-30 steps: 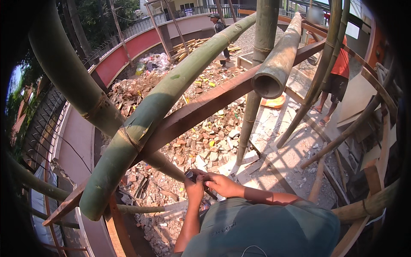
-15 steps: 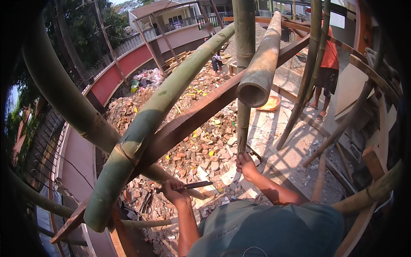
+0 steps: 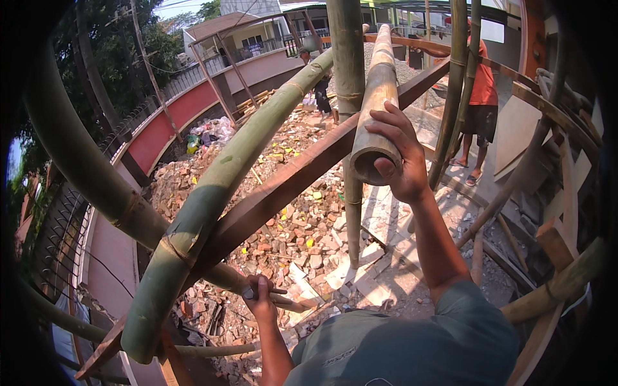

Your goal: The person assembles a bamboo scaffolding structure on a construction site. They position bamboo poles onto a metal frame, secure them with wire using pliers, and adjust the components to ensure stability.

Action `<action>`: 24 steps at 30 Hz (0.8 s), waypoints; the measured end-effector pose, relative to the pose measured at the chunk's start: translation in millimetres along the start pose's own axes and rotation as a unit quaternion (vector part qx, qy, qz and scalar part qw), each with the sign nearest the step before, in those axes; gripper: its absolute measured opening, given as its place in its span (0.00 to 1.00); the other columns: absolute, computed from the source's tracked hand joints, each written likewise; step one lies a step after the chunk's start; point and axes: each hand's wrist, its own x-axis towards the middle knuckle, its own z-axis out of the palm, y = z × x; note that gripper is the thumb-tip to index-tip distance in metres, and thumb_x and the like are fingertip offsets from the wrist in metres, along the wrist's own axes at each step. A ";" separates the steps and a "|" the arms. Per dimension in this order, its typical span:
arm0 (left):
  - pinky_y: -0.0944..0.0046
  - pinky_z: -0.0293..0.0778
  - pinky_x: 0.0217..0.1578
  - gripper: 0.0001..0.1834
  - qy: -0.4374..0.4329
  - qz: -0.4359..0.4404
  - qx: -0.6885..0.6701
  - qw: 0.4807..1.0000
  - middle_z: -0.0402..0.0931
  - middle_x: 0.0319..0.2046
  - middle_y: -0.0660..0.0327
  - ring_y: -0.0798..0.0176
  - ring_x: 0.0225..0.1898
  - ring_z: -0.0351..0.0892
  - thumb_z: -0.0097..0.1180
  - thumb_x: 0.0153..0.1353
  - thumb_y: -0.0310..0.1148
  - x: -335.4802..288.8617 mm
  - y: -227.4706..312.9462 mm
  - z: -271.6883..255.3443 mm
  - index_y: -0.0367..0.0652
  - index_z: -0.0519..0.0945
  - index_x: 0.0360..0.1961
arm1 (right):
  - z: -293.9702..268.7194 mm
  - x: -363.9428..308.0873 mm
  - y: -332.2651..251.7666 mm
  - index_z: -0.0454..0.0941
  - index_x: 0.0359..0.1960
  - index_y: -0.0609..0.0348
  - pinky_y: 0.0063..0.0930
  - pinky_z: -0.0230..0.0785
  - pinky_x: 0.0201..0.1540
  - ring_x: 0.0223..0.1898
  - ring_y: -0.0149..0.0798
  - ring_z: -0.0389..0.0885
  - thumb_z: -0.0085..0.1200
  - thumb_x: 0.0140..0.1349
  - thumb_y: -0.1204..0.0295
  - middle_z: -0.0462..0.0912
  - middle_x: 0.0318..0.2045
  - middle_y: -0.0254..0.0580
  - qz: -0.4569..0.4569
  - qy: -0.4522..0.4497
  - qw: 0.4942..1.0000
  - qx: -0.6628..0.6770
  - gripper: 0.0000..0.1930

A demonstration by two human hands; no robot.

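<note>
My right hand (image 3: 400,154) is raised and wrapped around the cut end of a tan bamboo pole (image 3: 376,90) that runs away from me, thumb across its open end. Lower down, my left hand (image 3: 261,299) is closed on a dark metal tool (image 3: 273,293), held beside a thin bamboo pole (image 3: 254,286). A brown wooden beam (image 3: 290,183) slants between the two hands. A thick green bamboo pole (image 3: 212,193) crosses over that beam to the left of my left hand.
I am up on bamboo scaffolding. A rubble pile of broken bricks (image 3: 290,225) lies below. An upright green pole (image 3: 347,77) stands behind the beam. A person in an orange shirt (image 3: 481,83) stands at right; another person (image 3: 320,83) is farther back. A red and white wall (image 3: 167,128) curves at left.
My right hand has let go near the tool, risen up and right, and gripped the end of the tan bamboo pole. My left hand keeps the tool low.
</note>
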 end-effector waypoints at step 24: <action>0.64 0.70 0.39 0.24 -0.365 0.125 0.152 0.910 0.75 0.38 0.57 0.67 0.36 0.74 0.59 0.65 0.47 83.7 71.4 124.4 0.40 0.81 0.54 | -30.8 24.5 -6.2 0.81 0.47 0.61 0.44 0.57 0.69 0.64 0.51 0.71 0.48 0.42 0.78 0.81 0.51 0.44 0.015 -0.185 0.976 0.115 0.26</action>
